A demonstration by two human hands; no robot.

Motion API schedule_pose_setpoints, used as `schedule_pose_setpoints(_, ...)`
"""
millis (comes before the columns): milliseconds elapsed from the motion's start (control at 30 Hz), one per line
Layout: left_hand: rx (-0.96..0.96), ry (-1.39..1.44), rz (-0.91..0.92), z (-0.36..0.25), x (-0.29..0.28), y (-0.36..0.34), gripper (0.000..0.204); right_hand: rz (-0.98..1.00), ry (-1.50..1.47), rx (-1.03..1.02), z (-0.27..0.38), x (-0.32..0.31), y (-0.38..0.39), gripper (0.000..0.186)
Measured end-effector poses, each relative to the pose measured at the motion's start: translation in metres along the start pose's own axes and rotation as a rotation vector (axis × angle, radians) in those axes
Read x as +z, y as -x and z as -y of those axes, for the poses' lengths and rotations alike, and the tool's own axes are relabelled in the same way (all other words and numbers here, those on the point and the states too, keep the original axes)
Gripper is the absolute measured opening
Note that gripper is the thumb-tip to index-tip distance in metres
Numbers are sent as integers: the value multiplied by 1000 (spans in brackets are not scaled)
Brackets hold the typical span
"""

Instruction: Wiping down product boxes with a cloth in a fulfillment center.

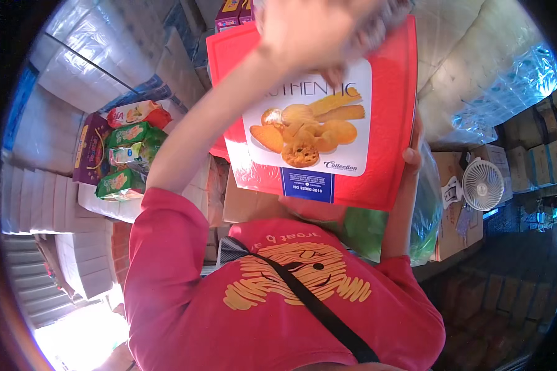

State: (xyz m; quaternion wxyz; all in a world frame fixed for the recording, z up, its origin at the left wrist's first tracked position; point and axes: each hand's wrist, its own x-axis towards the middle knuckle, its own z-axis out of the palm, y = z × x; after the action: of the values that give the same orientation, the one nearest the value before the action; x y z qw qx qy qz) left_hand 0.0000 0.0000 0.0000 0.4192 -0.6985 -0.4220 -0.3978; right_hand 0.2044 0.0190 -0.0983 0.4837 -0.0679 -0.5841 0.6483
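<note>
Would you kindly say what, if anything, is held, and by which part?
The right hand holds the red box by its right edge; whether the left hand grips the crumpled item cannot be told.

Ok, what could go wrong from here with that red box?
The red box might slip: the right hand grips it only by one side edge. The left hand and some crumpled material hide part of its top, so damage there could go unnoticed. If the green packets are within reach, the left arm might knock them.
</note>
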Motion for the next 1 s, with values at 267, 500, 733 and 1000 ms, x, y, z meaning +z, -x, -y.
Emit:
schedule_pose_setpoints(267,332,308,135,-103,-43,89,16,-202,-14,-38,7,-7,1,114)
schedule_pose_setpoints(500,-66,23,7,32,-20,-11,23,-72,-130,-125,6,-22,13,84)
schedule_pose_setpoints(733,119,169,2,-6,-23,36,27,-153,-253,-74,-16,-43,32,82)
schedule_pose_setpoints(1000,309,128,27,-26,-20,67,12,-287,-333,37,-6,-60,42,84)
